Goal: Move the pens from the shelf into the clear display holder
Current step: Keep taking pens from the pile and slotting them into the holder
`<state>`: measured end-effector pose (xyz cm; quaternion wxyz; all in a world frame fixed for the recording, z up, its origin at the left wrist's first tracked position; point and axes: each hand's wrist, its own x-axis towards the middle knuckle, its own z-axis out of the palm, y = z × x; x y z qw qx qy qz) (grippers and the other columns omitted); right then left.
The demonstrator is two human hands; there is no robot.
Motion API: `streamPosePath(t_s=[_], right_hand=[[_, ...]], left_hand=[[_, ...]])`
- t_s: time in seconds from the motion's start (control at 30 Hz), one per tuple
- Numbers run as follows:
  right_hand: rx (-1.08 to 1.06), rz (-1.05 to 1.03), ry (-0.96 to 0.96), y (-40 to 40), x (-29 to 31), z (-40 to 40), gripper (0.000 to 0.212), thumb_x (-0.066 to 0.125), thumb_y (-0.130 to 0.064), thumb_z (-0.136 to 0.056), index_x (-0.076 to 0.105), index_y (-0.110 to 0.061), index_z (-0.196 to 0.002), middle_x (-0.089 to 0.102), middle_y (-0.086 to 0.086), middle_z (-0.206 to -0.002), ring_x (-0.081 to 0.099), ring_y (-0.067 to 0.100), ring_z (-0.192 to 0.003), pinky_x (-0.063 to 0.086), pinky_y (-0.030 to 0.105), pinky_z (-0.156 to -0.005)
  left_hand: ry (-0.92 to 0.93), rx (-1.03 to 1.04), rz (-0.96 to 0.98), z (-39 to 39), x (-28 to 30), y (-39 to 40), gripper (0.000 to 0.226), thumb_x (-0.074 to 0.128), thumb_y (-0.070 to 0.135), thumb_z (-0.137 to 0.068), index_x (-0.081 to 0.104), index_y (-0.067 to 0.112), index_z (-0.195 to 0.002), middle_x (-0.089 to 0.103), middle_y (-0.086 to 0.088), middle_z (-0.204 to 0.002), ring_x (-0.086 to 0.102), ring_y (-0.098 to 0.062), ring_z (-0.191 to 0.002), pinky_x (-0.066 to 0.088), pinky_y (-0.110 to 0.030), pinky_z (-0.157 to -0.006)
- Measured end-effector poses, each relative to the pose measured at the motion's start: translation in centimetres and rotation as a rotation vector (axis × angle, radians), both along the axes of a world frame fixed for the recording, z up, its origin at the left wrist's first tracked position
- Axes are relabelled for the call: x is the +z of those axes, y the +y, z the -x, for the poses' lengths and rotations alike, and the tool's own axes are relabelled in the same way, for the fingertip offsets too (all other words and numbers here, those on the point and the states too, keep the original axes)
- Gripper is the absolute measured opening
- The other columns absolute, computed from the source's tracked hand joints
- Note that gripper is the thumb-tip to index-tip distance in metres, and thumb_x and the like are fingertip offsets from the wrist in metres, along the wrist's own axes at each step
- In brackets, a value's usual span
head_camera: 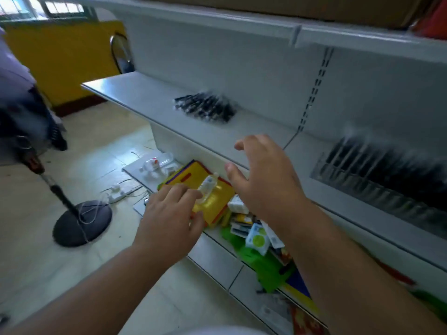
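Note:
A loose pile of black pens lies on the white shelf, left of centre. At the right of the same shelf stands the clear display holder, with several dark pens upright in its slots. My right hand hovers in front of the shelf edge, below and right of the pile, fingers spread and empty. My left hand is lower, in front of the bottom shelf, fingers loosely apart and holding nothing. The whole view is blurred by motion.
The bottom shelf holds yellow folders, a small clear bottle, small boxes and green packaging. A black fan base with cables stands on the tiled floor at left. Another person is at the far left. An upper shelf overhangs.

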<state>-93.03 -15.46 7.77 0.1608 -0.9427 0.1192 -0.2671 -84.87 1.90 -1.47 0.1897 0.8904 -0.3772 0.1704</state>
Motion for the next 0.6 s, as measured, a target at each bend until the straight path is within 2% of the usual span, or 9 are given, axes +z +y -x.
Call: streamPosePath(t_s=[0.17, 0.43, 0.6], right_hand=[[0.050, 0.017, 0.068, 2.0, 0.1, -6.6, 0.032, 0.057, -0.039, -0.092, 0.055, -0.020, -0.117, 0.055, 0.003, -0.114, 0.051, 0.024, -0.104, 0.045, 0.041, -0.089], [0.011, 0.020, 0.147, -2.7, -0.6, -16.6, 0.037, 0.053, -0.044, -0.094, 0.051, -0.023, -0.124, 0.052, 0.002, -0.125, 0.047, 0.021, -0.114, 0.043, 0.038, -0.093], [0.012, 0.005, 0.110, -4.6, -0.6, -22.1, 0.033, 0.057, -0.042, -0.091, 0.056, -0.018, -0.115, 0.056, 0.004, -0.114, 0.051, 0.022, -0.105, 0.047, 0.041, -0.088]], left_hand=[[0.040, 0.101, -0.006, -5.9, -0.1, 2.6, 0.035, 0.048, 0.040, -0.084, 0.067, 0.022, -0.107, 0.062, 0.003, -0.103, 0.055, -0.024, -0.099, 0.044, -0.041, -0.087], [0.082, 0.119, 0.040, -14.6, -0.4, -1.1, 0.028, 0.053, 0.035, -0.085, 0.067, 0.023, -0.106, 0.063, 0.004, -0.104, 0.056, -0.022, -0.099, 0.045, -0.041, -0.088], [0.076, 0.113, 0.078, -20.4, 0.8, -3.9, 0.030, 0.052, 0.036, -0.085, 0.067, 0.022, -0.106, 0.064, 0.000, -0.105, 0.057, -0.025, -0.098, 0.045, -0.041, -0.085]])
